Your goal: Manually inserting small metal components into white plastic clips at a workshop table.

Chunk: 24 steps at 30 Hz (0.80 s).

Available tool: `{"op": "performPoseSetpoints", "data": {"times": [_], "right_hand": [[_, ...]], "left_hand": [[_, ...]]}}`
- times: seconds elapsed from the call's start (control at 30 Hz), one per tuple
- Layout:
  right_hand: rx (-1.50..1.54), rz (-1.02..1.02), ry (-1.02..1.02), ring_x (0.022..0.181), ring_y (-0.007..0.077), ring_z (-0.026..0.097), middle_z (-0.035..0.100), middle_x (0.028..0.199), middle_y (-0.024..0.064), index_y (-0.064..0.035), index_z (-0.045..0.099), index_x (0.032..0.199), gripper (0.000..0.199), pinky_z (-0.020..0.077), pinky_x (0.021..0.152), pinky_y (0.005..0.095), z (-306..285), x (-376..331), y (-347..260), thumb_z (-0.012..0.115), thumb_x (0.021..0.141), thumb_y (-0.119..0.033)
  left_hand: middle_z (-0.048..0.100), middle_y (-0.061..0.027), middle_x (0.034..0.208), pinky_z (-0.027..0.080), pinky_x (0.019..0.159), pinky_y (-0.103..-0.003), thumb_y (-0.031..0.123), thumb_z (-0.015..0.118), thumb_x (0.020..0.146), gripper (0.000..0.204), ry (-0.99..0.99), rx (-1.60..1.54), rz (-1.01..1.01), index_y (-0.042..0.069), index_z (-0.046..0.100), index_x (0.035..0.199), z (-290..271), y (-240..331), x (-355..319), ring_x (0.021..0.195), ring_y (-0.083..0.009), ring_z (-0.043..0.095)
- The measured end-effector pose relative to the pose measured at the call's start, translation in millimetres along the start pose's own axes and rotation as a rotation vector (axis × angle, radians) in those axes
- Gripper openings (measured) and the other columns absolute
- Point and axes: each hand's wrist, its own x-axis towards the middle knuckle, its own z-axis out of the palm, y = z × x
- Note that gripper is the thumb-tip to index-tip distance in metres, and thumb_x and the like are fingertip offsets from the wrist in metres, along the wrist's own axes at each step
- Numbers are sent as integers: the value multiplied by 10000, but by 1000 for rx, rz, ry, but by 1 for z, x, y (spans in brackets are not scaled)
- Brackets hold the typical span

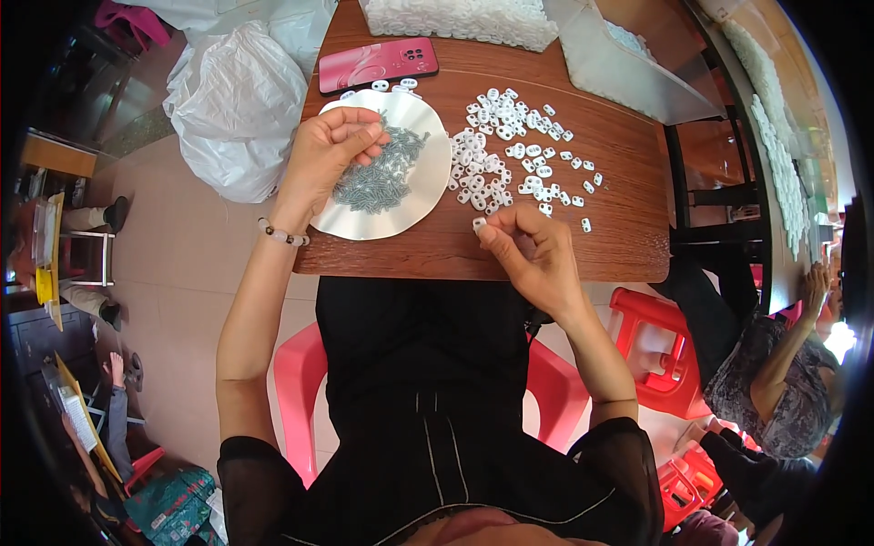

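A round silvery plate with a wavy rim lies on the left part of the table, holding a heap of small grey screws. Over its far left part is my left hand, thumb and fingers pinched together; what they hold, if anything, is too small to make out. My right hand pinches a small white plastic piece between thumb and forefinger, close to the table's near edge. Many similar white two-holed pieces are spread loosely beyond it, right of the plate.
A pink phone lies behind the plate. Trays of white pieces stand at the table's far side, with another clear bin at far right. A white plastic bag bulges at the left. Red stools and another person sit at the right.
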Motion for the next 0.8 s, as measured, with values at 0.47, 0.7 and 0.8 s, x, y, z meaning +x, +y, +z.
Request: {"op": "performPoseSetpoints", "data": {"times": [0.47,0.7,0.8], "right_hand": [[162,-89,-45,632,55,561,649,685,36,42,648,820,175,456,582,227,49,84,-16,660,856,-129],[104,-114,-30,678,51,575,657,727,26,19,657,867,145,454,621,213,55,91,-18,666,870,-126],[77,-117,-40,728,55,592,664,773,13,7,658,896,151,463,671,212,57,89,-20,671,885,-143]], "left_hand": [[706,-89,904,497,684,-215,42,601,900,266,165,100,336,-23,572,1156,25,8,-43,769,-77,625],[696,-84,830,496,672,-223,57,563,924,259,142,177,359,-5,574,1175,22,5,-42,715,-75,605],[688,-70,811,490,654,-216,66,551,934,255,124,149,334,-3,575,1179,24,6,-43,705,-66,593]]}}
